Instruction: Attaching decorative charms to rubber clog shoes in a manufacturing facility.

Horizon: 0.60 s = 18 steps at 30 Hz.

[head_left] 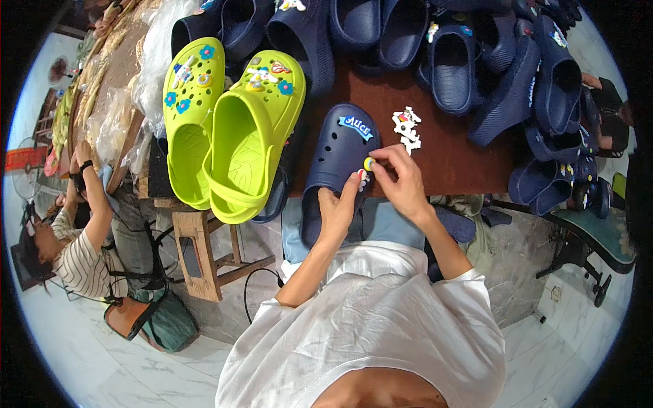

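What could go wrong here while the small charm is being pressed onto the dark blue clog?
1. The right hand pinches the small round charm only by its fingertips, so it might slip and fall to the floor.
2. The left hand steadies the navy clog, whose heel overhangs the table edge; a hard push may tip it off.
3. The loose white charms lie close by and could be knocked away.

Single head view, worn on the person's head, fisheye, looking steeply down over their own chest at the near edge of the brown table point(462, 163). Close range: hands sit mid-frame, forearms enter from below. Table's far edge reaches the top rim; floor curves along left, right and bottom rims.
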{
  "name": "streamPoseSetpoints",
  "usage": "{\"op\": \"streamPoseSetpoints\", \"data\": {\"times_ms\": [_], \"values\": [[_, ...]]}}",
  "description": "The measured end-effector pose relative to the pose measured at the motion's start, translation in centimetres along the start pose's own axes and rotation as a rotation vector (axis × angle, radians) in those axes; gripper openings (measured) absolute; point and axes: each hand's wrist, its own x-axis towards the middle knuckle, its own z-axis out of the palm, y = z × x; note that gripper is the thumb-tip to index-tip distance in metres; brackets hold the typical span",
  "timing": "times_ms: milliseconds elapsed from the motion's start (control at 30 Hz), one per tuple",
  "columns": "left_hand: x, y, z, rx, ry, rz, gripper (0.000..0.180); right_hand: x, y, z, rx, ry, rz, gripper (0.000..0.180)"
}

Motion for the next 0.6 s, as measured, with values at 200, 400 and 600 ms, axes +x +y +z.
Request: {"op": "streamPoseSetpoints", "data": {"times_ms": [200,400,600], "values": [[-0.3,-0.3,-0.2,-0.067,0.074,-0.049,0.035,1.8,2.5,-2.0,-0.169,0.192,-0.031,0.016],[-0.3,-0.1,-0.4,-0.166,-0.012,-0.093,0.034,5.3,5.9,-3.7,-0.495,0.298,-0.14,0.022],[-0.2,0.8,-1.0,-0.194,0.041,-0.284,0.039,6.3,5.8,-2.9,-0.613,0.253,-0.165,0.016]]}}
